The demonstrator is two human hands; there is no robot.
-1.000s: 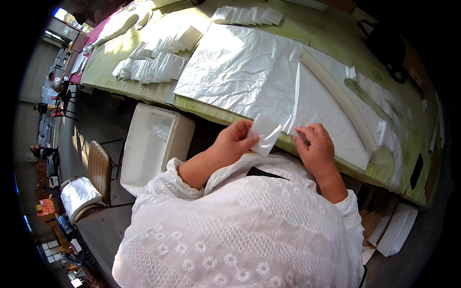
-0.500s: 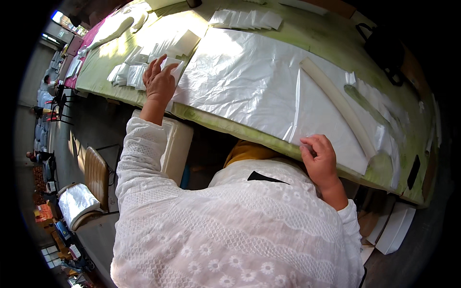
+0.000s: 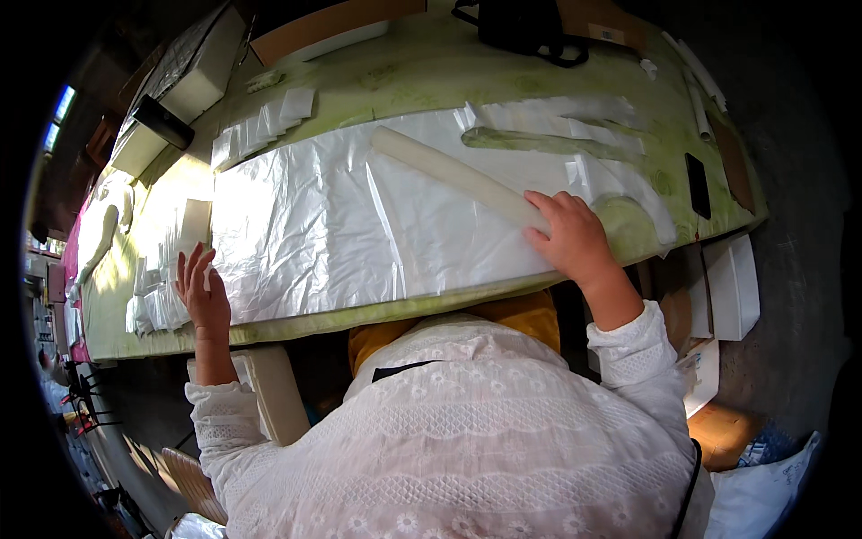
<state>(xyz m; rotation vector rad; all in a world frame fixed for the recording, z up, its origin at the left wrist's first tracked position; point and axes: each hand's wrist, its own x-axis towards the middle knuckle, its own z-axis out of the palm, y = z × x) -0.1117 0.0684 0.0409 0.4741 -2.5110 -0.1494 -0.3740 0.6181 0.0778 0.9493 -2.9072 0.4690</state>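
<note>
Green table (image 3: 431,67), plastic sheet (image 3: 359,225), white roll (image 3: 458,175)

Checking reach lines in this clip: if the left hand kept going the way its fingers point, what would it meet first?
The left hand points up the table, fingers spread, open. First in line is probably the small white flat piece just beyond the fingertips, beside the edge of the clear plastic sheet; depth is uncertain.

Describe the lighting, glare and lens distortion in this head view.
Head view: strong light from the left glares off the clear plastic sheet and washes out the small bags by the left hand; the green table edge bows with fisheye distortion; corners go black; the right hand on the white roll is sharp and evenly lit.
</note>
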